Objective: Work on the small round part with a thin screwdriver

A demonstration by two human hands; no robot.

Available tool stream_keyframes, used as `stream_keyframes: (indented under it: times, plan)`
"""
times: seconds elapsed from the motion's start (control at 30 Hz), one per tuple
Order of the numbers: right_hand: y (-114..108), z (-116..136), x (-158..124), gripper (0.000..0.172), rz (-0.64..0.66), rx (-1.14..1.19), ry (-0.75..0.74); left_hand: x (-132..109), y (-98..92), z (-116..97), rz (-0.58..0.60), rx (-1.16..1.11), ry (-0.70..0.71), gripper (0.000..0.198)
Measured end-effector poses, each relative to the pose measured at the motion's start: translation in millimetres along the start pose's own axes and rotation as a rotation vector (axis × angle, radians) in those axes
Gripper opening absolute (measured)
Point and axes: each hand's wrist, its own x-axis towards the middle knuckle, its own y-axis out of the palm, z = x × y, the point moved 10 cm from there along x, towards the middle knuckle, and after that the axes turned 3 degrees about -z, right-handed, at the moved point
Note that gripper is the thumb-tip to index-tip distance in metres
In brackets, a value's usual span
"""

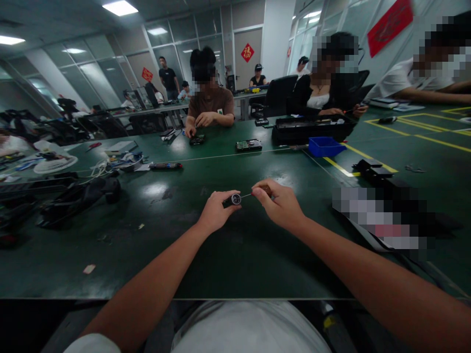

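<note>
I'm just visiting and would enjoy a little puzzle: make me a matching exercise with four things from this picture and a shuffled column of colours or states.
Things
1. Wearer's left hand
2. Tabletop
3. Wearer's right hand
4. Small open tray

Colours or states
A. Blue
B. Holding a slim-shafted tool
C. Holding a dark piece with a round, pale-rimmed end
D. Dark green

Right pairs: 1-C, 2-D, 3-B, 4-A
</note>
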Motion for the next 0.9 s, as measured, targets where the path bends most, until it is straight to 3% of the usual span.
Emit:
stream_keyframes:
  times: [0.1, 0.53, 0.7, 0.77, 0.9]
  plan:
    - [-4.4, -0.8, -0.8, 0.031, -0.059, -0.042, 0.028, 0.1, 0.0, -0.9, 0.002, 0.004, 0.0, 0.038]
    - [-5.9, -1.6, -3.1, 0.021, -0.123, 0.007, 0.027, 0.7, 0.4, -1.2, -0.002, 0.019, 0.013, 0.039]
    - [-1.0, -23.7, -1.9, 0.021, -0.175, 0.28, 0.178, 1.0, -3.7, 1.1, -0.031, 0.026, 0.001, 0.039]
    - [1.2, -40.5, 0.1, 0.025, -0.206, 0.442, 0.267, 0.8, -3.6, -3.5, -0.021, 0.062, 0.055, 0.038]
    - [20.1, -84.4, -1.5, 0.031, -0.169, 0.777, 0.576, -0.4, 0.5, -11.8, 0.036, 0.133, 0.158, 0.037]
